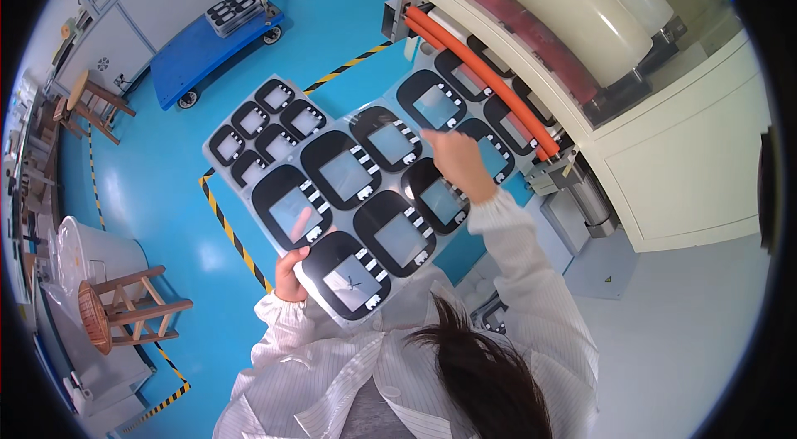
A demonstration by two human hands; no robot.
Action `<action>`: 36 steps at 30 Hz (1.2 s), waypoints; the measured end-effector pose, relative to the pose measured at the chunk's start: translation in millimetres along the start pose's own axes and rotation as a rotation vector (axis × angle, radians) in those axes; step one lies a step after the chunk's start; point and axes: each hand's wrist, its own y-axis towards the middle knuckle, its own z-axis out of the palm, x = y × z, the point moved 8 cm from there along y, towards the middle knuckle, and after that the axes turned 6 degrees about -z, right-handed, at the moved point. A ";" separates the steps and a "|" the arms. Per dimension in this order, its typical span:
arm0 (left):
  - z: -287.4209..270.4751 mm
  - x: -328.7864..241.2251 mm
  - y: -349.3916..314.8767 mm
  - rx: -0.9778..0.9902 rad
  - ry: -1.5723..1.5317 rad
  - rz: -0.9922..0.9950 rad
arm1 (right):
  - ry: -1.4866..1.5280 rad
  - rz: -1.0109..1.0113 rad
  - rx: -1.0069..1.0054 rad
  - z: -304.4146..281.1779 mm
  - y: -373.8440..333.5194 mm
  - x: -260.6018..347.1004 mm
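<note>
A clear plastic sheet printed with several black rounded frames lies tilted in front of me. My left hand grips its near left edge, with the thumb on top and a finger showing through the clear window from below. At the sheet's far right edge my right hand is closed, its index finger on the edge; the thumb is hidden. Beyond that hand, a similar printed sheet extends out from under the orange bars of the roller machine.
Sheets with smaller black frames lie beyond the held sheet to the left. A blue platform cart carries a stack of printed sheets. Wooden stools and a white bucket stand left. Black-and-yellow tape marks the blue floor.
</note>
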 end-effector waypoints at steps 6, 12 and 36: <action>-26.4 6.4 -2.4 0.006 -0.074 -0.022 | -0.012 0.218 0.324 -45.8 -148.3 -15.5; -16.8 3.5 25.5 -0.065 0.040 -0.032 | 0.839 0.537 0.527 -72.1 -191.8 -12.3; 6.4 43.5 45.5 -0.037 0.067 -0.090 | 1.367 0.649 -0.068 -24.9 -170.6 -34.9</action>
